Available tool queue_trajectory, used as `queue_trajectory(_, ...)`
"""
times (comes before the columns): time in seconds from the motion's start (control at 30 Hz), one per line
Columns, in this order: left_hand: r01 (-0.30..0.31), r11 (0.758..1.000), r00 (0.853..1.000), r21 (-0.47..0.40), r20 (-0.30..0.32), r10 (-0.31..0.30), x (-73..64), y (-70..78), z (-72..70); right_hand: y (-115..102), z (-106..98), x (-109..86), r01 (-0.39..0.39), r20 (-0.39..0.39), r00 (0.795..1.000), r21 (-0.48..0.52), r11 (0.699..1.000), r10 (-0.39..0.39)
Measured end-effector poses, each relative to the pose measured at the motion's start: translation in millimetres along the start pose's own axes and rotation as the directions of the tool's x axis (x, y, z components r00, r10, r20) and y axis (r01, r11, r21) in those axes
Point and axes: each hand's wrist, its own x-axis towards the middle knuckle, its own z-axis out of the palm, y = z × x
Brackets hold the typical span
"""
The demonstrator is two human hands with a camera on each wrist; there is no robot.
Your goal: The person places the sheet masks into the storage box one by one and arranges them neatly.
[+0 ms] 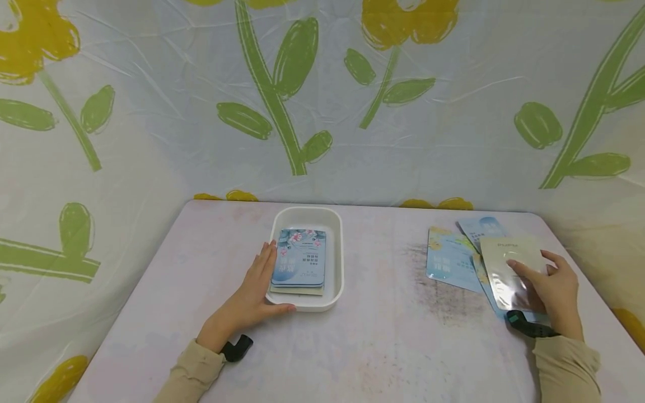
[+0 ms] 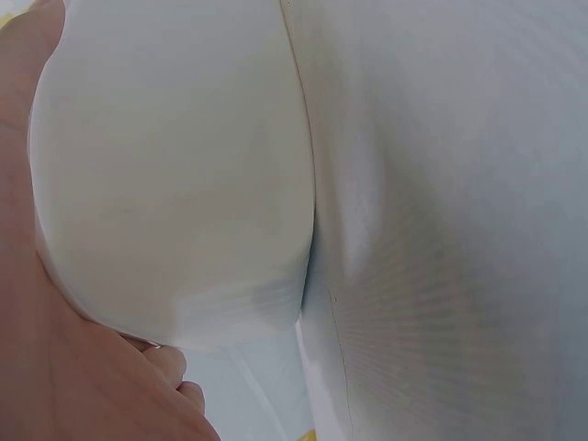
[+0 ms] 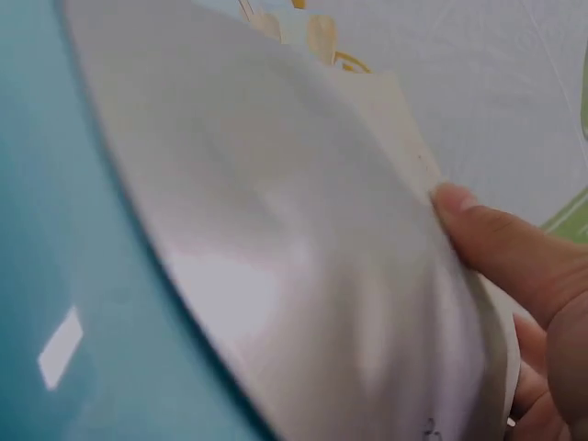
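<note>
My left hand [image 1: 249, 294] rests along the left side of a white tray [image 1: 335, 263], fingers straight and thumb at the near rim. The tray's outer wall [image 2: 175, 184] fills much of the left wrist view. Inside it lies a stack of packets, a blue floral sheet mask packet [image 1: 302, 260] on top. At the right, my right hand [image 1: 561, 291] pinches the right side of a beige and silver sheet mask packet [image 1: 511, 280], thumb on its face; the fingers behind are partly hidden. Several blue packets [image 1: 450, 260] lie overlapping under and beside it.
A pale tabletop [image 1: 383, 336] with a dark smudge left of the loose packets stretches between both hands. Behind the table's far edge hangs a white cloth [image 1: 176, 112] printed with green stems and yellow flowers.
</note>
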Motion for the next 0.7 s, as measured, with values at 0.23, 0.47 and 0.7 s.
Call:
queue_trajectory(0.23, 0.009, 1.0, 1.0, -0.002, 0.007, -0.009, -0.2, -0.4, 0.0, -5, -2, -3.7, -0.01, 0.012, 1.0, 0.236, 0.972, 0.007)
queue_trajectory(0.47, 0.014, 1.0, 1.0, 0.011, 0.003, -0.014, -0.4, -0.9, 0.7, -20, 1, -8.6, -0.021, 0.049, 0.999, 0.54, 0.841, -0.006)
queue_trajectory(0.7, 0.004, 1.0, 1.0, 0.002, -0.003, -0.004, -0.3, -0.3, 0.5, -32, 10, -10.0, 0.069, 0.021, 0.993, 0.706, 0.704, -0.117)
